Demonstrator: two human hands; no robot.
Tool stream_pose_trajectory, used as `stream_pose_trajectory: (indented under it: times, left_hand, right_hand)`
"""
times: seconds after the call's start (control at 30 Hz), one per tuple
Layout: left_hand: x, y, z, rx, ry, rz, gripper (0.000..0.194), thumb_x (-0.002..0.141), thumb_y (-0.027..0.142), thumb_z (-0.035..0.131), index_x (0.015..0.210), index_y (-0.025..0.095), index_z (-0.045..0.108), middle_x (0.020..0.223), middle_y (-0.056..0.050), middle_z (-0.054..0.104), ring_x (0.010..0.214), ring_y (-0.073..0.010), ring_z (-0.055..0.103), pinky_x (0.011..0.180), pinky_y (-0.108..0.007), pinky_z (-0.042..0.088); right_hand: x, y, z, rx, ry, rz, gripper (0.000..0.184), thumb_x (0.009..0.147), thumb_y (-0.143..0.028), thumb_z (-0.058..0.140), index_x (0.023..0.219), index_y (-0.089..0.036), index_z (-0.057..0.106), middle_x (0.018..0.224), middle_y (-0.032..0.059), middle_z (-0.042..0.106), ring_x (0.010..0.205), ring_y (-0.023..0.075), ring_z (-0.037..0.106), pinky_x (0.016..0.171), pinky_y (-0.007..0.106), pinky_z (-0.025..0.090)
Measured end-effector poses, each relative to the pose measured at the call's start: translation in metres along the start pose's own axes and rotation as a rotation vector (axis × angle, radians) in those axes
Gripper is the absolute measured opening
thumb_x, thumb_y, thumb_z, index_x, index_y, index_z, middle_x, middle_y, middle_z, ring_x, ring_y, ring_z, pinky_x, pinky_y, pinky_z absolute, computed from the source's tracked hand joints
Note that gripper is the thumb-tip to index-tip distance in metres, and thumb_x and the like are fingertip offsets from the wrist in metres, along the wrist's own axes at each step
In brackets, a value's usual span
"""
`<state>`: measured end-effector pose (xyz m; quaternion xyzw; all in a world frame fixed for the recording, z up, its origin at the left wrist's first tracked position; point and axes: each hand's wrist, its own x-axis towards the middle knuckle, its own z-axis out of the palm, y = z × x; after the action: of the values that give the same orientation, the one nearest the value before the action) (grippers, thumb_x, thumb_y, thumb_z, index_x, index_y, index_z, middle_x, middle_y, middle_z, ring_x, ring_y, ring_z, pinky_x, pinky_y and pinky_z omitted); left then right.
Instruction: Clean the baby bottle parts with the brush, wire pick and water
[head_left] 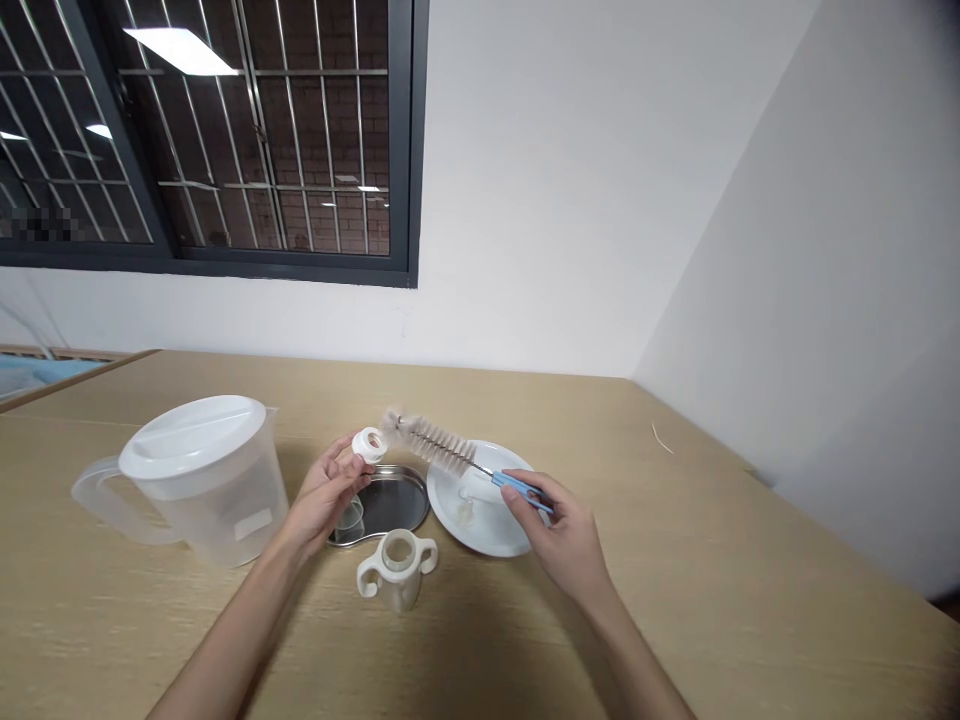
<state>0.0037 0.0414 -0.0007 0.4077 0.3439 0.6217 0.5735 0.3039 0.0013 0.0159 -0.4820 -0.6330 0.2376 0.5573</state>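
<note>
My left hand point(328, 492) grips a white bottle collar ring point(369, 446), its round opening turned up and toward the right. In my right hand point(561, 530) is the blue handle of a bottle brush point(442, 447). The white bristle tip of the brush is right beside the ring; whether they touch I cannot tell. Below my hands a small two-handled baby bottle point(398, 575) stands upright with its mouth uncovered. A steel kidney dish point(397, 505) lies behind it, with a clear round cap point(350, 515) in its left part.
A white plate point(496, 543) with a small translucent piece on it lies under the brush. To the left stands a lidded plastic pitcher point(217, 490). A thin strand point(661, 438) lies at the table's right; walls and a barred window point(285, 130) rise behind.
</note>
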Motion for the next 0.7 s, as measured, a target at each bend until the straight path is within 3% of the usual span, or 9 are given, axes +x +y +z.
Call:
stream_pose_trajectory:
  times: [0.13, 0.3, 0.53, 0.7]
  left_hand:
    - [-0.0002, -0.0009, 0.001, 0.011, -0.006, 0.003, 0.055, 0.075, 0.029, 0.079, 0.125, 0.02, 0.057, 0.093, -0.003, 0.069, 0.079, -0.0112, 0.064, 0.076, -0.022, 0.052]
    - [-0.001, -0.0027, 0.0043, 0.003, -0.015, -0.002, 0.059, 0.072, 0.029, 0.081, 0.125, 0.02, 0.057, 0.101, -0.006, 0.07, 0.082, -0.0127, 0.065, 0.077, -0.023, 0.052]
    - [-0.0015, 0.0042, 0.0008, -0.061, -0.004, 0.073, 0.056, 0.069, 0.027, 0.083, 0.12, 0.02, 0.06, 0.089, -0.001, 0.068, 0.074, -0.0101, 0.062, 0.078, -0.023, 0.052]
    - [-0.0014, 0.0017, 0.0052, 0.005, -0.022, 0.053, 0.06, 0.069, 0.028, 0.083, 0.123, 0.022, 0.058, 0.101, -0.004, 0.071, 0.081, -0.0113, 0.065, 0.079, -0.023, 0.05]
  right_hand:
    - [0.0011, 0.0028, -0.0019, 0.016, 0.046, 0.004, 0.033, 0.082, -0.047, 0.067, 0.097, -0.019, 0.073, 0.103, 0.0108, 0.073, 0.088, 0.0237, 0.069, 0.07, 0.03, 0.059]
    - [-0.0021, 0.0026, 0.0016, 0.001, -0.033, -0.033, 0.029, 0.084, -0.044, 0.066, 0.1, -0.021, 0.072, 0.106, 0.0094, 0.073, 0.093, 0.0235, 0.069, 0.077, 0.032, 0.058]
    - [-0.0011, -0.0007, -0.0008, 0.001, -0.025, -0.009, 0.031, 0.083, -0.046, 0.066, 0.098, -0.02, 0.073, 0.101, 0.0096, 0.074, 0.087, 0.0233, 0.069, 0.071, 0.031, 0.059]
    - [0.0, -0.0008, -0.0017, 0.003, -0.002, -0.027, 0.03, 0.083, -0.045, 0.066, 0.098, -0.02, 0.073, 0.102, 0.0095, 0.074, 0.09, 0.0238, 0.069, 0.071, 0.031, 0.059]
